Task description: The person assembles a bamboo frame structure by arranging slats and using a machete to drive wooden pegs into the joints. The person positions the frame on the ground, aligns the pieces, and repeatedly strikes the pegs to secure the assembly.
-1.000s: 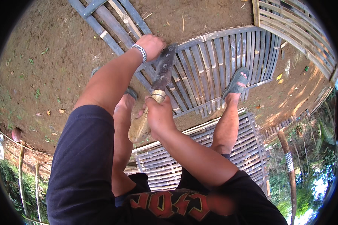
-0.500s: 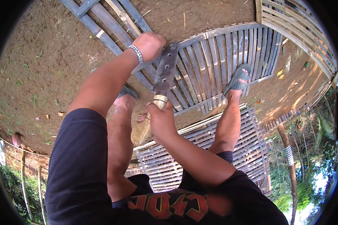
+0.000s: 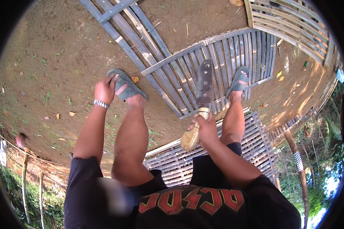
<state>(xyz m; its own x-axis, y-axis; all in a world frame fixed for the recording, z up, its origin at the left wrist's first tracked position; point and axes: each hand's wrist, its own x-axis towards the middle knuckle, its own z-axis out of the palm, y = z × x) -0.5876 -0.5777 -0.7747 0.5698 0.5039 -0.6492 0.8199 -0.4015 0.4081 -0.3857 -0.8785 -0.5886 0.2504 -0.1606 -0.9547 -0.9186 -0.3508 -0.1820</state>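
Observation:
My right hand [image 3: 206, 131] is closed around the pale wooden handle of a broad knife [image 3: 205, 86]. Its dark blade has a row of round marks and points away from me, above the slatted bamboo panel. My left hand [image 3: 105, 91], with a metal bracelet [image 3: 101, 103] at its wrist, hangs well apart from the knife. Its fingers curl together, and nothing shows in them. In the picture they overlap the edge of the grey-green sandal [image 3: 129, 86] on my left foot. My other sandal [image 3: 239, 82] is at the right side of the panel.
A bamboo panel [image 3: 233, 47] lies on the brown earth [image 3: 57, 49], beside long slats [image 3: 135, 47] at the far left. Another slatted bamboo piece [image 3: 290, 24] curves at the far right. Beneath me is a bamboo platform [image 3: 170, 160]. A post [image 3: 300, 171] stands to the right.
My left hand has left the blade's far end and moved left and nearer, beside my sandal. My right hand has swung right with the knife, which now points more straight ahead.

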